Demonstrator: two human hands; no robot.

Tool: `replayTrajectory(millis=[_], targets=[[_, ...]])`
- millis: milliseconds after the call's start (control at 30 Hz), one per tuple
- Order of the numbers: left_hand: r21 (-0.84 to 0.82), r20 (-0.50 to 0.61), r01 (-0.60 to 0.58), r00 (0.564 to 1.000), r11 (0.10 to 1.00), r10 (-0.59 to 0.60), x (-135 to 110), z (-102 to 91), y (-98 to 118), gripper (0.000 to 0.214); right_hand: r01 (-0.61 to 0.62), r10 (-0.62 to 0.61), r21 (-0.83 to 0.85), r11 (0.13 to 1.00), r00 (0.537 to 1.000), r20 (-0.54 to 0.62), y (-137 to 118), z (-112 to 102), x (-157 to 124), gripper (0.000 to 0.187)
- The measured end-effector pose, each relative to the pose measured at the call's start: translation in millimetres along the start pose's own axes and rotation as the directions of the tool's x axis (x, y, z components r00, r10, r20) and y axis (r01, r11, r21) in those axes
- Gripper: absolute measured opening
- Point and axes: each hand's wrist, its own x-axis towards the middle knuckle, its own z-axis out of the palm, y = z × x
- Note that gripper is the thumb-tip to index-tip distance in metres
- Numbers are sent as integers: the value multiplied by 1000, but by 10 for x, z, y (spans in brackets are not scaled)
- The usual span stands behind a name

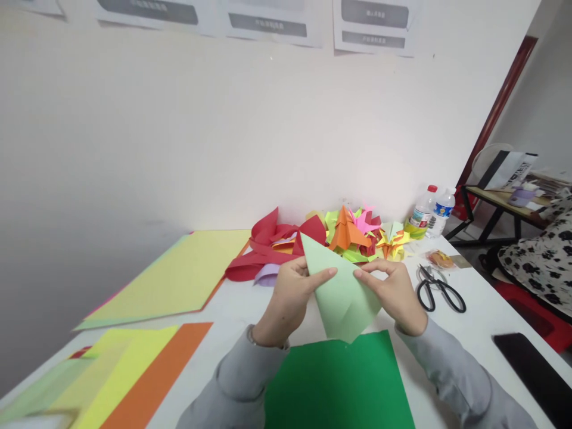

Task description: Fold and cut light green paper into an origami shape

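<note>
A pale green sheet of folded paper (342, 298) is held up between my two hands, its pointed corner toward the upper left. My left hand (290, 298) pinches its left edge, thumb lying on the front face. On the right edge, my right hand (393, 292) grips the paper the same way, thumb in front. The fingers behind the paper are partly hidden. Below it, a dark green sheet (339, 381) lies on the white table (241, 345).
Yellow sheets (174, 274) and an orange strip (156, 381) lie left. Behind are red paper loops (268, 238) and an orange paper plane (346, 232). Scissors (440, 289), a phone-like black slab (531, 369) and bottles (440, 211) stand or lie right. Another person's patterned clothing (540, 262) shows beyond.
</note>
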Motion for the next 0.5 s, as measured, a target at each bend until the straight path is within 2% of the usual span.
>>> replayTrajectory(millis=[100, 200, 367, 500], targets=[[-29, 43, 1, 999, 1000, 0, -8, 13, 26, 32, -60, 58, 38, 997, 997, 45, 10, 12, -13, 19], [-110, 8, -25, 1000, 994, 26, -2, 36, 60, 30, -58, 56, 31, 998, 997, 44, 8, 30, -35, 17], [-172, -156, -163, 978, 971, 137, 34, 34, 70, 32, 74, -74, -65, 995, 997, 2, 6, 57, -99, 13], [-191, -195, -230, 962, 954, 193, 54, 14, 64, 31, 147, -150, -110, 983, 989, -17, 16, 63, -130, 13]])
